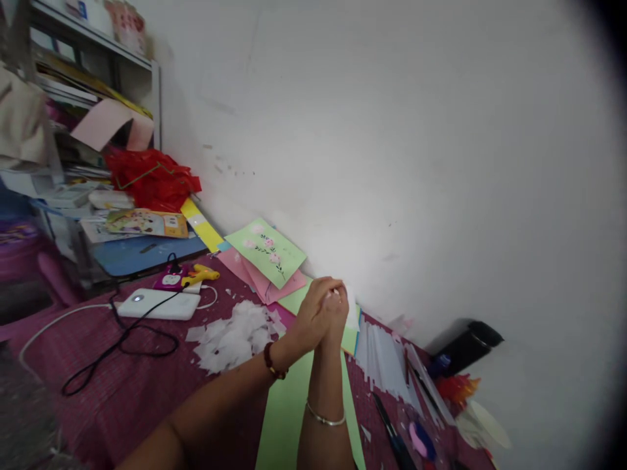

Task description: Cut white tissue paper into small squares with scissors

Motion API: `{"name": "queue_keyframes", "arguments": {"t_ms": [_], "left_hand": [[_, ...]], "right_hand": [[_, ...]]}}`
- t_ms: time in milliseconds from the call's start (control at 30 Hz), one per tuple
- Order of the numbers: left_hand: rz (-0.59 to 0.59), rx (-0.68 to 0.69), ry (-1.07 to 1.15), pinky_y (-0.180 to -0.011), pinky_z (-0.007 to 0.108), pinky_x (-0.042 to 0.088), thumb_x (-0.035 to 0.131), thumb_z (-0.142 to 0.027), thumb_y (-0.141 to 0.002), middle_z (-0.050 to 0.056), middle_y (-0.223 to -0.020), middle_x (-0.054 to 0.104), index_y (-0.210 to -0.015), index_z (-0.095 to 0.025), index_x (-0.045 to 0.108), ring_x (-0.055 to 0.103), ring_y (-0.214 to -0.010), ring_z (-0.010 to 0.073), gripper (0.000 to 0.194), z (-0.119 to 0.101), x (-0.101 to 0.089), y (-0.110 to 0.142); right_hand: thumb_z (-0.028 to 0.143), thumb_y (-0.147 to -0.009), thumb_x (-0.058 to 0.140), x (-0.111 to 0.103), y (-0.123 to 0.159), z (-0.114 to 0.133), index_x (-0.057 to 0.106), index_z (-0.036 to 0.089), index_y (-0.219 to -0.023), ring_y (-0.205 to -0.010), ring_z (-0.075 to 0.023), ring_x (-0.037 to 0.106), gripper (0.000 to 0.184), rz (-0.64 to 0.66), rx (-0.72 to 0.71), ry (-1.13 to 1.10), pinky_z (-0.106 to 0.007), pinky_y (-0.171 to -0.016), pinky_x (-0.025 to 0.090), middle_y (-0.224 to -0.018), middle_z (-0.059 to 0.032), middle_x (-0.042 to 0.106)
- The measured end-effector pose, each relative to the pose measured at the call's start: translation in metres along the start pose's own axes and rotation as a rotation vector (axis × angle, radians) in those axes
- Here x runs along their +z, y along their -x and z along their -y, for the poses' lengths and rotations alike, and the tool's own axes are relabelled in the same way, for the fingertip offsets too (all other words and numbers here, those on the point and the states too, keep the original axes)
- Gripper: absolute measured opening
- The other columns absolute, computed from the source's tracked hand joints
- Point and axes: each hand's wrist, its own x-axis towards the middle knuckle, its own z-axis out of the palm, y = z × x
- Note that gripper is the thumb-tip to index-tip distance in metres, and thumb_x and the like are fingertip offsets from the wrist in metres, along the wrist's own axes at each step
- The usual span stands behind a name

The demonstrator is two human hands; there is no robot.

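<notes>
My left hand (pixel 316 310), with a dark red bead bracelet at the wrist, is closed and pressed against my right hand (pixel 339 314). A silver bangle circles the right wrist, and that hand's fingers are folded in too. A small pale pinkish patch shows between the hands, but I cannot make out whether they hold something. Beneath the forearms lies a long light green paper sheet (pixel 281 411). To the left of the hands is a heap of torn white tissue paper (pixel 235 336). Just beyond them rests a green card (pixel 264 251) with pink flowers on it.
A white power bank (pixel 159 305), a yellow glue gun (pixel 200 275) and looping cables lie at left. White paper strips (pixel 382 359), a dark-handled knife (pixel 392 431) and a black cylinder (pixel 465 349) are at right. A wall stands behind; a cluttered shelf (pixel 98 32) rises at far left.
</notes>
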Motion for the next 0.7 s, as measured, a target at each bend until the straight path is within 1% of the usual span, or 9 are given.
{"name": "queue_keyframes", "arguments": {"t_ms": [67, 167, 233, 333, 433, 500, 533, 600, 700], "left_hand": [[-0.059, -0.083, 0.086, -0.102, 0.035, 0.041, 0.052, -0.026, -0.085, 0.01, -0.105, 0.065, -0.088, -0.016, 0.069, 0.057, -0.109, 0.0214, 0.02, 0.005, -0.004, -0.014], [-0.146, -0.3, 0.326, -0.069, 0.026, 0.05, 0.055, -0.033, -0.083, 0.005, -0.082, 0.064, -0.087, -0.015, 0.068, 0.062, -0.078, 0.0153, 0.022, 0.022, -0.014, -0.037], [-0.199, -0.367, 0.452, -0.047, 0.019, 0.038, 0.057, -0.035, -0.082, -0.001, -0.069, 0.057, -0.095, -0.016, 0.064, 0.052, -0.054, 0.0082, 0.024, 0.035, -0.02, -0.047], [-0.317, -0.31, 0.549, -0.04, 0.015, 0.026, 0.059, -0.025, -0.078, -0.007, -0.064, 0.046, -0.095, -0.018, 0.058, 0.035, -0.042, 0.002, 0.018, 0.044, -0.022, -0.051], [-0.266, -0.188, 0.434, -0.048, 0.017, 0.04, 0.054, -0.017, -0.08, -0.003, -0.072, 0.056, -0.101, -0.02, 0.058, 0.048, -0.05, 0.0045, 0.021, 0.042, -0.017, -0.044], [-0.17, -0.01, 0.172, -0.07, 0.026, 0.052, 0.05, -0.015, -0.083, 0.004, -0.093, 0.065, -0.104, -0.02, 0.061, 0.064, -0.079, 0.012, 0.024, 0.04, -0.017, -0.038], [-0.121, 0.114, 0.009, -0.085, 0.033, 0.052, 0.048, -0.014, -0.085, 0.007, -0.106, 0.066, -0.105, -0.02, 0.062, 0.063, -0.098, 0.0162, 0.025, 0.04, -0.018, -0.036], [-0.009, 0.371, -0.297, -0.106, 0.045, 0.039, 0.042, -0.014, -0.09, 0.009, -0.125, 0.062, -0.112, -0.021, 0.063, 0.053, -0.123, 0.0208, 0.031, 0.04, -0.023, -0.029], [0.257, 0.605, -0.567, -0.114, 0.048, 0.028, 0.033, -0.02, -0.097, 0.009, -0.135, 0.057, -0.13, -0.023, 0.053, 0.047, -0.131, 0.0202, 0.039, 0.035, -0.032, -0.014]], "right_hand": [[0.027, -0.07, 0.061, 0.006, 0.002, -0.004, 0.062, 0.019, -0.091, -0.072, -0.0178, 0.064, 0.023, 0.066, 0.001, -0.009, -0.03, -0.068, 0.052, -0.078, -0.0001, 0.068], [0.02, -0.071, 0.06, 0.013, 0.002, -0.013, 0.066, 0.018, -0.099, -0.077, -0.0173, 0.064, 0.029, 0.093, 0.018, -0.055, -0.029, -0.07, 0.052, -0.092, -0.0033, 0.071], [0.018, -0.072, 0.058, 0.017, 0.0, -0.02, 0.065, 0.019, -0.1, -0.07, -0.0143, 0.064, 0.03, 0.014, 0.092, -0.202, -0.028, -0.064, 0.052, -0.094, -0.0031, 0.071], [0.015, -0.067, 0.06, 0.022, -0.004, -0.029, 0.063, 0.019, -0.093, -0.063, -0.0118, 0.065, 0.026, -0.166, 0.221, -0.456, -0.028, -0.065, 0.054, -0.088, -0.0007, 0.07], [0.017, -0.068, 0.062, 0.026, -0.001, -0.027, 0.063, 0.02, -0.093, -0.078, -0.0146, 0.069, 0.025, -0.197, 0.295, -0.529, -0.03, -0.077, 0.055, -0.091, -0.0015, 0.072], [0.026, -0.076, 0.059, 0.028, 0.005, -0.02, 0.064, 0.021, -0.1, -0.094, -0.0165, 0.069, 0.025, -0.098, 0.355, -0.589, -0.032, -0.089, 0.053, -0.099, -0.0023, 0.073], [0.032, -0.081, 0.055, 0.029, 0.008, -0.015, 0.065, 0.02, -0.1, -0.103, -0.0163, 0.066, 0.025, -0.05, 0.377, -0.637, -0.032, -0.096, 0.049, -0.104, -0.0029, 0.073], [0.045, -0.087, 0.046, 0.03, 0.013, -0.006, 0.066, 0.019, -0.096, -0.108, -0.0172, 0.065, 0.034, -0.058, 0.426, -0.691, -0.034, -0.102, 0.046, -0.103, -0.0044, 0.074], [0.057, -0.089, 0.038, 0.03, 0.014, 0.0, 0.066, 0.021, -0.098, -0.115, -0.0206, 0.061, 0.047, 0.007, 0.431, -0.793, -0.044, -0.106, 0.043, -0.107, -0.0064, 0.073]]}}
